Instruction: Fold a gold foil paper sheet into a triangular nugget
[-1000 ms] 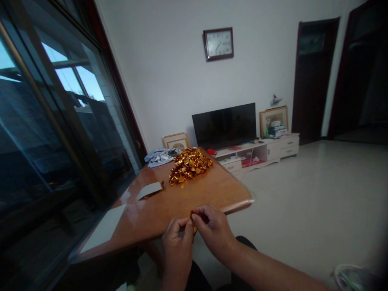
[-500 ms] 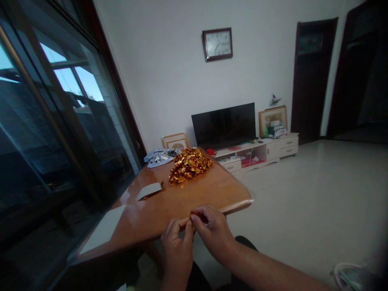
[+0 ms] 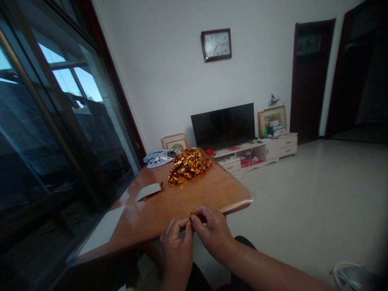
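gold foil piece [image 3: 192,217], pinched between left hand [image 3: 176,246] and right hand [image 3: 213,232], both grips closed on it just off the bench [image 3: 194,194] near edge; less foil shows than a second ago, suggesting tighter folding. folded foil pile [image 3: 188,165] at bench's far end.

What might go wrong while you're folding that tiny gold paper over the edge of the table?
1. The small gold foil piece is pinched only by the fingertips of the left hand and right hand, past the edge of the glossy wooden table; a slip would probably drop it towards the lap or floor.
2. The heap of folded gold foil pieces lies near the table's right edge, so a nudge might scatter some off.
3. The room looks dim, so a crease may go crooked.
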`<state>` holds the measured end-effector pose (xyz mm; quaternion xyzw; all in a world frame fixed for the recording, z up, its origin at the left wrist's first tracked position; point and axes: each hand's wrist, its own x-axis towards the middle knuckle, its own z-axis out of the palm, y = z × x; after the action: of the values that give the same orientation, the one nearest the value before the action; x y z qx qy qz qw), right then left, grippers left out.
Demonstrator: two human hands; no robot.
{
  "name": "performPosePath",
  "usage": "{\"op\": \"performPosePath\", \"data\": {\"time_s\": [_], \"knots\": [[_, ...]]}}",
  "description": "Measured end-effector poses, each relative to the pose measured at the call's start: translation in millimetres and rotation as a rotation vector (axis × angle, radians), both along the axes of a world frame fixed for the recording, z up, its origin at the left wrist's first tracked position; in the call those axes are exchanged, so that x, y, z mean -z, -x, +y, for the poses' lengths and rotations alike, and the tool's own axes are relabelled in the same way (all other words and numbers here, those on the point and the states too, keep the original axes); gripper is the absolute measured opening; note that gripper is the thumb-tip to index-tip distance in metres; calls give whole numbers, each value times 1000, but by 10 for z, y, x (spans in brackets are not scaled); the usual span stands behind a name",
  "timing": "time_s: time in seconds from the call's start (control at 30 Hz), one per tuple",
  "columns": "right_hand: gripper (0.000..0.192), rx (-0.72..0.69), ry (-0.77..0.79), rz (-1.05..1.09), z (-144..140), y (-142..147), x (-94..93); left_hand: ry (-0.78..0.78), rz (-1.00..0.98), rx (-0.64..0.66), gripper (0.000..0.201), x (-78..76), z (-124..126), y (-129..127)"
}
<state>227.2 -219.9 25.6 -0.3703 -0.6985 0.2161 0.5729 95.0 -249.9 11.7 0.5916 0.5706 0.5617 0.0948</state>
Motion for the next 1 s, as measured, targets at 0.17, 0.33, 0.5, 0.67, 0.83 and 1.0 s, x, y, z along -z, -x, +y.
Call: {"op": "performPosePath", "data": {"time_s": [0.17,0.33,0.5,0.67,0.83,1.0], "knots": [[6,-58,74,-14,22,-12,24,5,-10,18,17,17,0,-7],[12,-35,53,-111,68,-61,9,1,-29,23,18,-43,-61,-77],[19,-120,70,-125,122,-107,-5,21,21,44,24,-30,-42,-57],[17,-197,155,-68,131,-118,49,119,-83,103,26,36,-6,-29],[19,-195,291,33,170,-145,110,235,-425,203,28,59,-13,-61],[18,-226,320,145,231,-182,142,274,-577,331,26,53,-5,-43]]}}
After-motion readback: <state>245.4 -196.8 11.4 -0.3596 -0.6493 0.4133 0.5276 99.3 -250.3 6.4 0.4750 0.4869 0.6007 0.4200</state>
